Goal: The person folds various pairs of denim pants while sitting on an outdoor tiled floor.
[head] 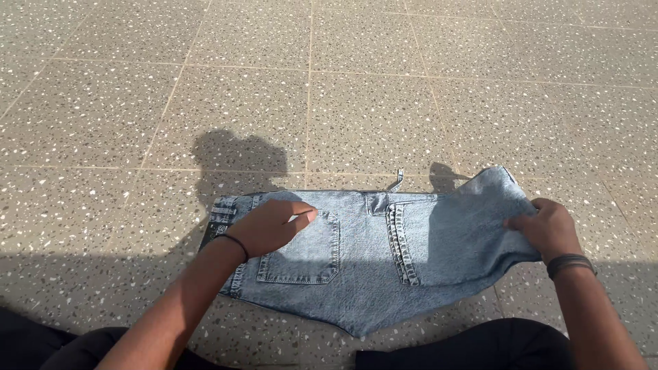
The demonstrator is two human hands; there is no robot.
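Observation:
A pair of light blue jeans lies partly folded on the speckled tile floor, back pockets facing up. My left hand presses flat on the left back pocket near the waistband. My right hand grips the folded-over leg fabric at the right edge, lifting it slightly off the floor. A dark band circles each wrist. A belt loop sticks up along the top edge of the jeans.
My dark-clothed legs sit at the bottom of the view on both sides of the jeans. Shadows of my head and arms fall on the tiles behind the jeans. Bare tiled floor stretches away ahead.

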